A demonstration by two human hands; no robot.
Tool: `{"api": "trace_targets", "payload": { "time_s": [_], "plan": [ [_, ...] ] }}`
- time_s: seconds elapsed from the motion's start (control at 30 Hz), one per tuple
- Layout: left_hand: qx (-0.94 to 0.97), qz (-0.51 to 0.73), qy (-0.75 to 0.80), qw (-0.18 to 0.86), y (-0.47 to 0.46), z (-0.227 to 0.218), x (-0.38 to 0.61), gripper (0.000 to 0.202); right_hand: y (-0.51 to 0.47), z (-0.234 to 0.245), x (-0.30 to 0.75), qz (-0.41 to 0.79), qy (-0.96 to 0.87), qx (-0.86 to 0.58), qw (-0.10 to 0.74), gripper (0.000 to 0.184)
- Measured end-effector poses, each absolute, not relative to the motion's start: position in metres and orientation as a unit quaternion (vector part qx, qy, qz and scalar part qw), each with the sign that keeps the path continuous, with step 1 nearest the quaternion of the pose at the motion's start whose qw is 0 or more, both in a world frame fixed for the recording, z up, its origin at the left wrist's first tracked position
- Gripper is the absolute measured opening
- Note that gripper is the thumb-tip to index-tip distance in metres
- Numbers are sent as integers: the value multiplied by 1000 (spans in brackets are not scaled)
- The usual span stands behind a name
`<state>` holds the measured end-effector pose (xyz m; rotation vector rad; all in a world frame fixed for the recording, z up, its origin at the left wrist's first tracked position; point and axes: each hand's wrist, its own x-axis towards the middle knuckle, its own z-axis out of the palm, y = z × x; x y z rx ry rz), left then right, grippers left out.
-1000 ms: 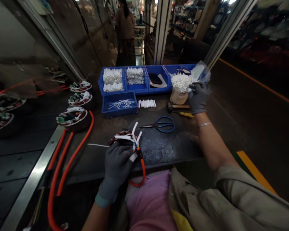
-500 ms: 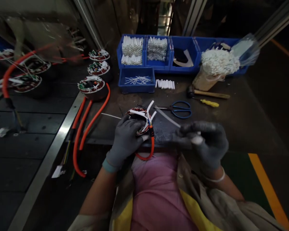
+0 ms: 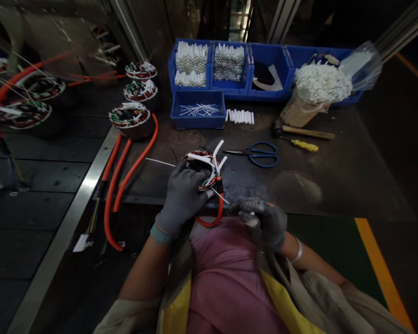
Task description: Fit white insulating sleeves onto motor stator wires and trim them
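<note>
At the bench's front edge lies a motor stator [image 3: 199, 157], a round coil of copper windings with white sleeves and an orange cable [image 3: 220, 204]. My left hand [image 3: 186, 197], in a grey glove, is wrapped over its near left side and holds it. A thin white cord [image 3: 220, 195] runs from the stator's near right side toward my right hand [image 3: 261, 220]. That gloved hand is closed in a pinch, and the cord's end meets its fingertips. Another white cord end [image 3: 160, 162] sticks out to the left. Beyond the stator lie blue-handled scissors [image 3: 263, 154].
Blue bins [image 3: 230, 93] with white tubes stand at the back, behind a small blue tray [image 3: 197, 122] of thin white strips. A hammer [image 3: 306, 132] and yellow screwdriver [image 3: 304, 145] lie at right. More stators [image 3: 130, 120] with orange cables stand at left.
My right hand has moved left and down, closer to the stator, bringing the white cord from beyond the stator to its near side. My left hand stays on the stator.
</note>
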<state>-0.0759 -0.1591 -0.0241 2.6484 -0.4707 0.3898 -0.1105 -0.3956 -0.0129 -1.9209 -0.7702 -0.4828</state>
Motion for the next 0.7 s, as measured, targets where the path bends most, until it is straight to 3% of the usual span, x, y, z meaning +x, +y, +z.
{"api": "trace_targets", "payload": {
  "time_s": [0.17, 0.33, 0.47, 0.57, 0.7],
  "plan": [
    [949, 120, -187, 224, -154, -17, -79, 32, -388, -19, -100, -207, -344, -799, 448, 20],
    [932, 117, -187, 288, -156, -9, -78, 34, -368, -28, -79, -132, -391, -827, 382, 23],
    [926, 178, -81, 323, -167, -14, -75, 30, -360, -25, -66, -143, -331, -845, 395, 18],
    [909, 232, -24, 344, -171, -18, -74, 43, -358, -21, -60, -173, -293, -845, 412, 13],
    [914, 246, -96, 308, -170, -20, -73, 17, -354, -17, -56, -186, -286, -848, 406, 12]
  ]
}}
